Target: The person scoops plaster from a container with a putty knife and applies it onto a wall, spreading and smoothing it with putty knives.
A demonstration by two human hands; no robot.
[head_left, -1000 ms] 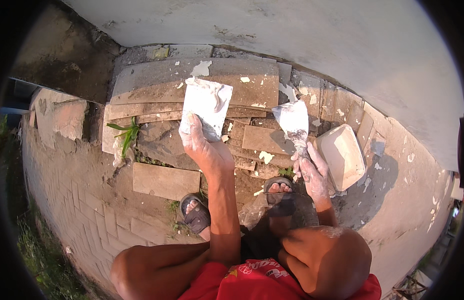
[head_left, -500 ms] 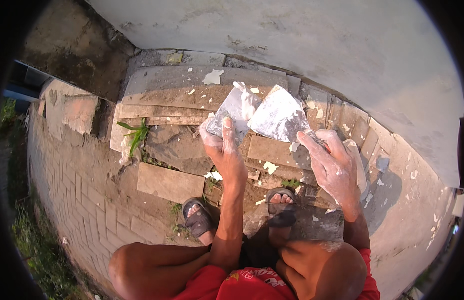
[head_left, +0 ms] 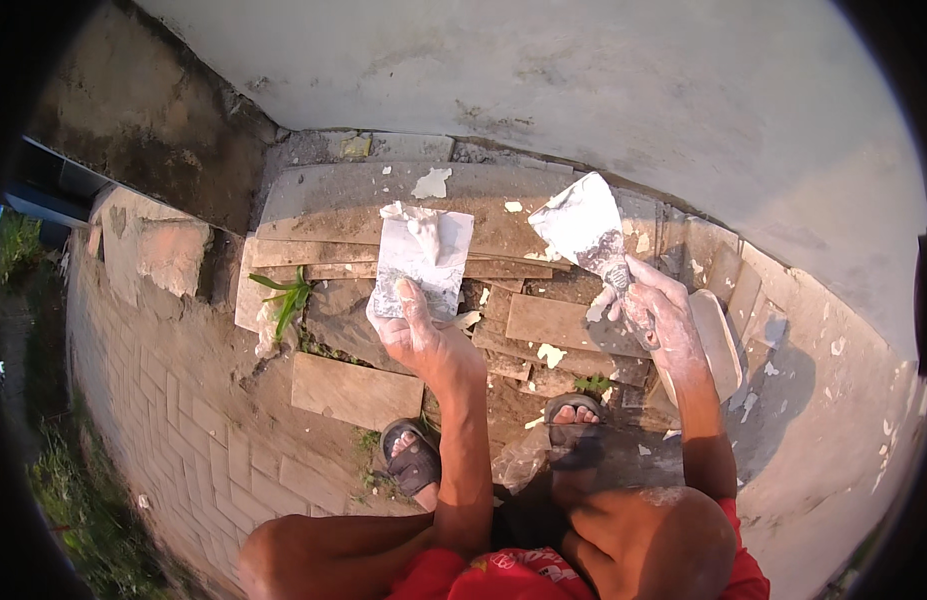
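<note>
My left hand (head_left: 428,347) grips a thin, flat rectangular plate (head_left: 395,265) by its near edge, thumb on top. A lump of white putty (head_left: 423,232) sits on the plate's far part. To the right, my right hand (head_left: 667,318) is wrapped round the handle of a putty knife (head_left: 581,218), its wide blade pointing up and left and coated with white. A gap separates the blade from the plate. White residue covers the fingers of both hands.
A grey-white wall (head_left: 623,90) rises ahead. Beyond my right wrist lies a pale tray (head_left: 721,350), partly hidden. Boards and tiles (head_left: 358,388) with white flakes cover the ground near my sandals (head_left: 415,465). A green plant (head_left: 286,298) grows at left.
My hands have moved apart. The putty knife has come away from the plate and turned up, while the plate has shifted left and lower, its putty now at the far edge.
</note>
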